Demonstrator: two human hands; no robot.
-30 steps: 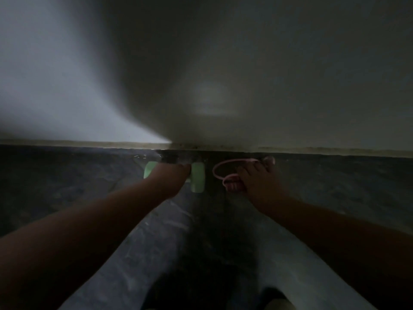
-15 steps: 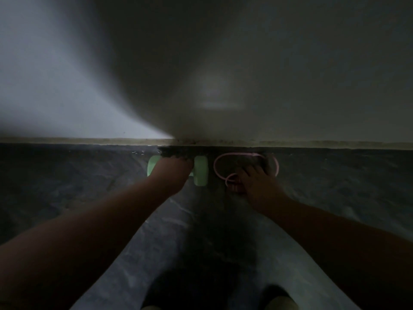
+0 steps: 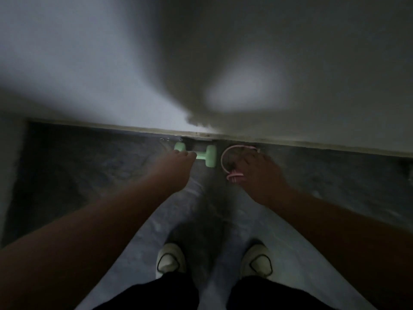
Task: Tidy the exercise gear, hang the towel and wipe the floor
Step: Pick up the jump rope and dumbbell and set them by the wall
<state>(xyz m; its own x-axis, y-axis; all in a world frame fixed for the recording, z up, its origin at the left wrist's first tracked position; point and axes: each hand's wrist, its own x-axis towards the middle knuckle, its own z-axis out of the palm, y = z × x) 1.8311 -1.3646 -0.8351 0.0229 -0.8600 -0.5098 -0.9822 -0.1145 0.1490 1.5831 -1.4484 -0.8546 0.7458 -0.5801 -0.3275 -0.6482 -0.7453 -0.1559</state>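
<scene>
Head view, dim and blurred. Early in the task, by the look of it: gear set along the wall point(image 3: 111, 63), no towel or wiping cloth in sight, so hanging and wiping likely left. Pale green dumbbell point(image 3: 206, 155) lying on the dark floor point(image 3: 89, 171) just beside the skirting, bar sideways, one end part hidden. Left hand point(image 3: 176, 164) over its bar, fingers at the handle; gripping or merely touching, cannot tell. Pink looped band point(image 3: 225, 157) just right of it, thin, coiled, bunched at its near end. Right hand point(image 3: 259, 173) resting on that loop, fingers spread and fairly straight. Two pale shoes point(image 3: 171, 260) below.
</scene>
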